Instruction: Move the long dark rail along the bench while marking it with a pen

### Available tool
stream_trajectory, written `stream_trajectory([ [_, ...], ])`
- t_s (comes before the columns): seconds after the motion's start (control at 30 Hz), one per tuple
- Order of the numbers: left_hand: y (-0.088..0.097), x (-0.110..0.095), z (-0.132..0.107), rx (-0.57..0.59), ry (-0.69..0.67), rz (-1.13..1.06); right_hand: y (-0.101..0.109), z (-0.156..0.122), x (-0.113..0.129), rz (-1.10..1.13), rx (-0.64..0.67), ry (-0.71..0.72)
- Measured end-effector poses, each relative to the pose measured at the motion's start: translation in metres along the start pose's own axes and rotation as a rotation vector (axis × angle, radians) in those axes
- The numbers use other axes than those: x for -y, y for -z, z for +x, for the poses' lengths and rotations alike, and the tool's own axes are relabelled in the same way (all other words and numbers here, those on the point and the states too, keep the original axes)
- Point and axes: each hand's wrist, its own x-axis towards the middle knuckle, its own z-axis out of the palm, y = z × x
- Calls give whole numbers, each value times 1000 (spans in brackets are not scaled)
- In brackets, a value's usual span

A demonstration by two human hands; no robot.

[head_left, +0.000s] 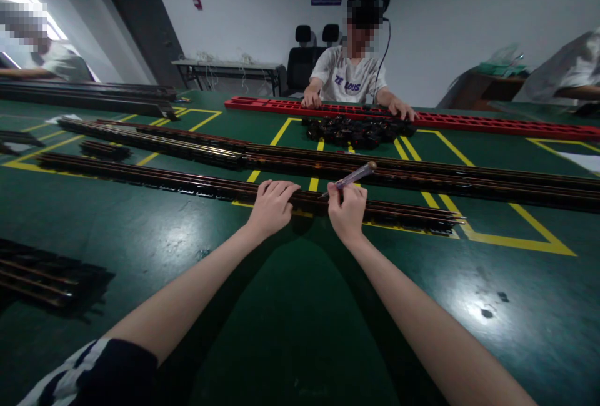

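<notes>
A long black rail assembly with copper-coloured strips (187, 182) lies across the table in front of me. My left hand (274, 206) rests on it, its fingers bent over the near side and gripping it. Just to the right, my right hand (347, 207) is closed around a screwdriver (357, 175) with a clear handle. The handle slants up to the right, and the thin shaft points down-left to the rail between my hands. Whether the tip touches a screw is too small to tell.
Behind lie more long black rails (422, 176) and a heap of small black parts (360, 131). Across the green table (281, 318), a co-worker (351, 72) has both hands on a red slotted rail (469, 123). Another rail bundle (42, 275) sits at near left.
</notes>
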Motion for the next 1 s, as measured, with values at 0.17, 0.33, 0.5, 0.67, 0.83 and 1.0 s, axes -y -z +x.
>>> stream_trajectory([
  [0.17, -1, 0, 1, 48, 2, 15, 1, 0, 0, -1, 4, -4],
  [0.33, -2, 0, 2, 34, -7, 56, 1, 0, -1, -11, 16, -1],
  [0.5, -4, 1, 2, 17, -20, 72, 1, 1, -1, -10, 22, -12],
  [0.67, -5, 1, 1, 10, -18, 79, 2, 1, 1, -2, 18, -14],
  [0.83, -4, 0, 1, 24, -10, 83, 1, 0, 0, -2, 19, -22],
  [1.0, -2, -1, 1, 32, 3, 85, 1, 1, 0, -10, 16, -31],
])
